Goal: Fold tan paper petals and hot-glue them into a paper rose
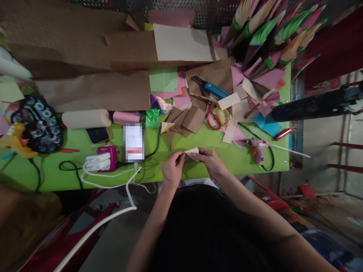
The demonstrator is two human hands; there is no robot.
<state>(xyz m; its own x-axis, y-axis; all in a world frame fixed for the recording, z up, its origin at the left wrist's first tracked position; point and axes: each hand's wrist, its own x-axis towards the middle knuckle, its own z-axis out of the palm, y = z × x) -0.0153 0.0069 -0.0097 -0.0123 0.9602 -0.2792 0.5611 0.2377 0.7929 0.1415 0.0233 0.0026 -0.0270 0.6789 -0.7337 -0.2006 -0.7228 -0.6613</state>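
Note:
Between my two hands, over the front of the green table [195, 172], is a small cream paper piece [192, 152]. My left hand [172, 168] pinches its left end with curled fingers. At its other end, my right hand [211, 161] grips it between thumb and fingers. Just beyond them lie a small folded paper cone [167, 127] and several brown paper pieces [193, 120]. Scissors [213, 117] with red and yellow handles and a blue utility knife [211, 87] rest farther back.
A pink glue gun [258, 150] with its cord lies at right, near a dark cylinder [314, 105]. Paper flowers [261, 36] stand at back right. Left of my hands are a lit phone [134, 142], a charger [107, 158] and white cables [113, 186]. Brown paper sheets [93, 90] cover the back.

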